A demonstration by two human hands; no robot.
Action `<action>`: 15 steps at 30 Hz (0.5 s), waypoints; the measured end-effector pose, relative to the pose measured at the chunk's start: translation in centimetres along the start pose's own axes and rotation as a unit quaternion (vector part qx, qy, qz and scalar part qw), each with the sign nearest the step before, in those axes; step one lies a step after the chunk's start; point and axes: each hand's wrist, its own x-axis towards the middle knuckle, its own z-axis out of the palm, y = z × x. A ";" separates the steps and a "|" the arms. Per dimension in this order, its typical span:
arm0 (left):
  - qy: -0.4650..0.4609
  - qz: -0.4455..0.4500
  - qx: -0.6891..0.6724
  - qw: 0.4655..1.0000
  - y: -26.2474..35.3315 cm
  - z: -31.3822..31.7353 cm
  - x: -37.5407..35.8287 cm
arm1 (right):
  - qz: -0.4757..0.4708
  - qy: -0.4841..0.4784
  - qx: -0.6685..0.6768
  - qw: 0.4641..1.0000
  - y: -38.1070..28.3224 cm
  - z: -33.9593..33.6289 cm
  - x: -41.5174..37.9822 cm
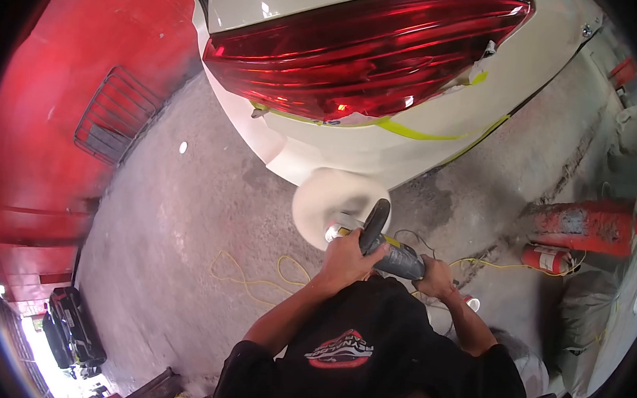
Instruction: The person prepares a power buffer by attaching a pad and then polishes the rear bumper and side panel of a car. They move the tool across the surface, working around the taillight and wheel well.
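Observation:
A grey and black power polisher (400, 261) is held in front of my body. My left hand (350, 261) wraps around its front end beside the upright black side handle (376, 223). At the rear of the tool body, my right hand (438, 278) is closed around the grip. The round white buffing pad (317, 202) looks blurred and sits against or very near the lower edge of a white car bumper (314, 151). Above is a red tail light (356, 55), with yellow-green tape (424, 135) along its lower border.
A yellow cord (244, 286) lies in loops on the concrete floor (172, 212). On the left, a metal rack (115, 117) stands by a red wall (88, 32). To the right are a red post (583, 226), a fire extinguisher (547, 258) and a covered bulky item (589, 310).

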 end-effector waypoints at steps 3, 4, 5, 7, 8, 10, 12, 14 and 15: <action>0.044 -0.015 -0.013 0.999 0.5 -0.9 -0.8 | -0.015 0.017 -0.007 1.000 -1.3 -0.1 0.3; 0.062 -0.016 -0.045 0.997 0.9 -1.3 -1.1 | -0.014 0.025 -0.010 1.000 -1.6 -0.2 0.3; 0.061 -0.016 -0.045 0.997 1.4 -1.7 -1.5 | -0.013 0.025 -0.010 1.000 -1.9 -0.4 0.3; 0.077 -0.012 -0.082 0.994 2.2 -2.5 -2.0 | -0.022 0.053 -0.023 0.998 -2.5 -1.0 0.3; 0.076 -0.012 -0.082 0.994 1.8 -2.5 -2.0 | -0.021 0.053 -0.023 0.998 -2.9 -1.3 0.2; 0.106 0.012 -0.038 0.994 0.6 -2.4 -2.2 | -0.025 0.068 -0.047 0.996 -3.7 -2.0 0.0; 0.118 0.032 -0.045 0.991 0.1 -2.7 -2.6 | -0.032 0.084 -0.061 0.994 -4.5 -2.3 -0.2; 0.129 0.050 -0.054 0.989 -0.2 -3.2 -2.8 | -0.038 0.098 -0.075 0.992 -5.6 -2.9 -0.4; 0.136 0.065 -0.047 0.987 -0.5 -3.4 -2.9 | -0.041 0.113 -0.075 0.990 -6.5 -3.3 -0.6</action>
